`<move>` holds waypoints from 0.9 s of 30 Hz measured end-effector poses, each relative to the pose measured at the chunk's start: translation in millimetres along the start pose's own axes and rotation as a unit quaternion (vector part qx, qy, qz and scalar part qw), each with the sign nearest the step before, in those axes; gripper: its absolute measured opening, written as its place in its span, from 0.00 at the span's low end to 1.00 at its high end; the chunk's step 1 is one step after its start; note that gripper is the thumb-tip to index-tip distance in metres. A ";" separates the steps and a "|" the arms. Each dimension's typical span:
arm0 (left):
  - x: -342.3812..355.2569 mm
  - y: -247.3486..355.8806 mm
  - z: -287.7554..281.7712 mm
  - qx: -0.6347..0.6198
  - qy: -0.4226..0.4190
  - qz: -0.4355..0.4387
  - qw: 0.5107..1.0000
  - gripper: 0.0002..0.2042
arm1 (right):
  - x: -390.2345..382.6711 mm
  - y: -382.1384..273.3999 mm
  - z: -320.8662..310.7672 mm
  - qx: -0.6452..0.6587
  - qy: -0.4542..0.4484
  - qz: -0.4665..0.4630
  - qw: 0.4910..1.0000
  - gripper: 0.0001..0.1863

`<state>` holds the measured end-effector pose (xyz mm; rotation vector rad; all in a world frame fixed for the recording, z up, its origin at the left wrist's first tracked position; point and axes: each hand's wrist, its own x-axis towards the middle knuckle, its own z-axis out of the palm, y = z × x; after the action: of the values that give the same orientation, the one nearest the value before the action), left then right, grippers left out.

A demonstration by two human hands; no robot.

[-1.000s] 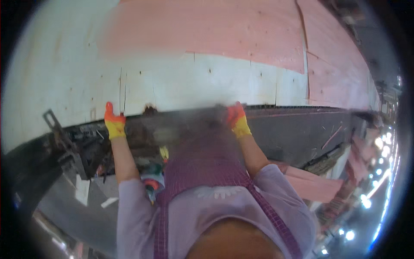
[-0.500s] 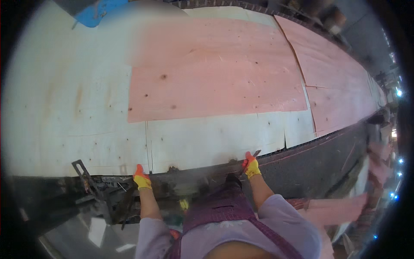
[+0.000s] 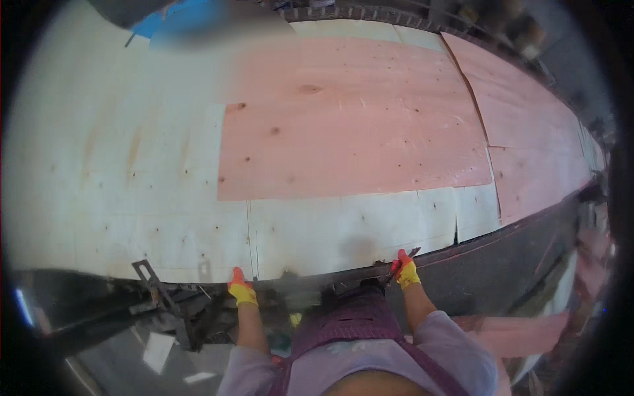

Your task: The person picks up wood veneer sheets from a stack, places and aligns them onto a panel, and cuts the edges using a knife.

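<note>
Both my hands wear yellow gloves with red-orange fingers, at the near edge of a pale wood veneer sheet (image 3: 317,231). My left hand (image 3: 242,288) is closed at the edge, just left of a narrow seam. Its thumb lies at the sheet's rim and the other fingers are mostly hidden. Farther right, my right hand (image 3: 405,269) is closed around a slim dark tool (image 3: 414,252), whose tip sticks up past the fingers. The tool's exact kind is unclear. A pinkish veneer sheet (image 3: 350,132) lies flat over the pale ones, beyond my hands.
Another pink sheet (image 3: 541,171) covers the right end of the stack. A slotted metal bracket (image 3: 155,287) rises at the near edge, left of my left hand. A blurred blue shape (image 3: 178,25) is at the far left. Pink sheet pieces (image 3: 522,333) lie at lower right.
The whole scene has shifted right and slightly down in the picture. Both hands keep about the same places along the sheet's edge, and the right one still holds the slim tool.
</note>
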<state>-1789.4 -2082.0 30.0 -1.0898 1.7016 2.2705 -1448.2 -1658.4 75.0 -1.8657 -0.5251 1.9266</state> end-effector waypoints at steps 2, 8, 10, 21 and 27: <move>6.8 -1.4 3.5 0.021 0.063 -0.108 0.992 0.07 | 4.0 5.1 3.1 0.021 0.022 0.004 1.000 0.14; 61.2 8.7 -52.7 0.087 -0.104 -0.207 0.969 0.27 | -5.1 7.6 7.2 -0.037 0.004 0.043 0.998 0.15; 55.9 1.7 -28.6 0.143 -0.087 -0.235 0.958 0.27 | -17.8 -3.5 12.1 -0.031 0.039 0.030 0.998 0.15; -21.3 50.6 49.9 0.183 0.114 0.005 0.977 0.38 | 101.5 -123.9 -60.1 -0.480 -0.266 -0.319 0.773 0.21; -77.6 45.9 180.4 0.160 -0.093 -0.064 0.981 0.40 | 131.0 -193.8 70.5 0.067 -0.031 -0.178 0.981 0.18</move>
<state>-1840.2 -1916.8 133.8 -0.8617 1.7829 1.8709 -1516.3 -1423.8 69.6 -1.5137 -0.6794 1.7372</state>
